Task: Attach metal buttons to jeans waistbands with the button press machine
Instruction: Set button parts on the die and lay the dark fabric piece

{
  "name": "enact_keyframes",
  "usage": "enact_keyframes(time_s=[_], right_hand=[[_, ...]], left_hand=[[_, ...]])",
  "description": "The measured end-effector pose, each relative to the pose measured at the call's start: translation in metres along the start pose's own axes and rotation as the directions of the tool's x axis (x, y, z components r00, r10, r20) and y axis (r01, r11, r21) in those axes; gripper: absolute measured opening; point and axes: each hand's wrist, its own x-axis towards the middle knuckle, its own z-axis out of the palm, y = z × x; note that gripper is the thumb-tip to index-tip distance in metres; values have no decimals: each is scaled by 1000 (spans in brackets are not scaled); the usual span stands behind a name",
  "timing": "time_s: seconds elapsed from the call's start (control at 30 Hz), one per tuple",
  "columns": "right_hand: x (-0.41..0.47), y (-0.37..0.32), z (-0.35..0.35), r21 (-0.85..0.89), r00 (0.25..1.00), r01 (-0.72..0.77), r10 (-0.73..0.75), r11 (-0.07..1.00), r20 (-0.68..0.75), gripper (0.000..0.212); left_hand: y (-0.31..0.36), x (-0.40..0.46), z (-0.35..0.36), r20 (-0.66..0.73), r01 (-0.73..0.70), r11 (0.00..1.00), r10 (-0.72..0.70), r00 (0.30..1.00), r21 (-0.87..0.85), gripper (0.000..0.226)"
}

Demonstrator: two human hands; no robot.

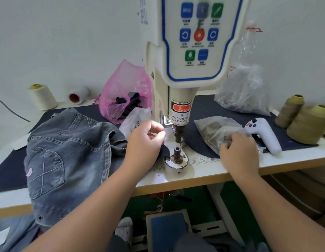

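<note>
Grey washed denim jeans [67,157] heaped on left of white tabletop [203,176], part hanging over front edge. Cream button press machine [179,73] upright at centre; lower die post [177,154] bare, upper punch [178,132] raised above it. Left hand [146,142] beside die, fingers curled, pinching dark fabric edge [165,150] just beside die. Right hand [238,151] fingers curled, gripping clear plastic bag of metal buttons [214,132] right of die. White handheld controller [265,135] just beyond bag.

Jeans [67,151] lie at frame left on the table [203,173]; press machine [179,88] stands centre; bag of buttons [212,133] right of it; thread cones [303,119] far right.
</note>
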Motion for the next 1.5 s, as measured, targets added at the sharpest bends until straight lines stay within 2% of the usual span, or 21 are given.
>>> enact_keyframes(time_s=[0.13,0.23,0.4,0.6,0.77,1.07,1.5], right_hand=[[-1,-2,-1,3,1000,-3,3,1000,19,11],[-1,-2,-2,8,1000,-5,5,1000,21,10],[-1,-2,-1,22,1000,-18,18,1000,18,9],[0,-1,0,28,1000,-19,19,999,3,8],[0,0,1,21,1000,-21,21,1000,2,6],[0,0,1,31,1000,-19,19,999,-10,6],[-1,-1,-1,31,1000,-29,29,999,-4,9]], left_hand=[[-6,-14,1,41,40,989,-34,999,-143,14],[-8,-22,5,76,29,995,-22,997,-97,14],[-7,-22,7,51,39,996,-35,998,-80,16],[-5,-23,10,98,11,991,2,995,-133,16],[-6,-23,14,84,6,986,9,996,-167,16],[-1,-27,13,155,24,952,25,988,-306,34],[-5,-31,9,159,4,951,48,986,-309,39]])
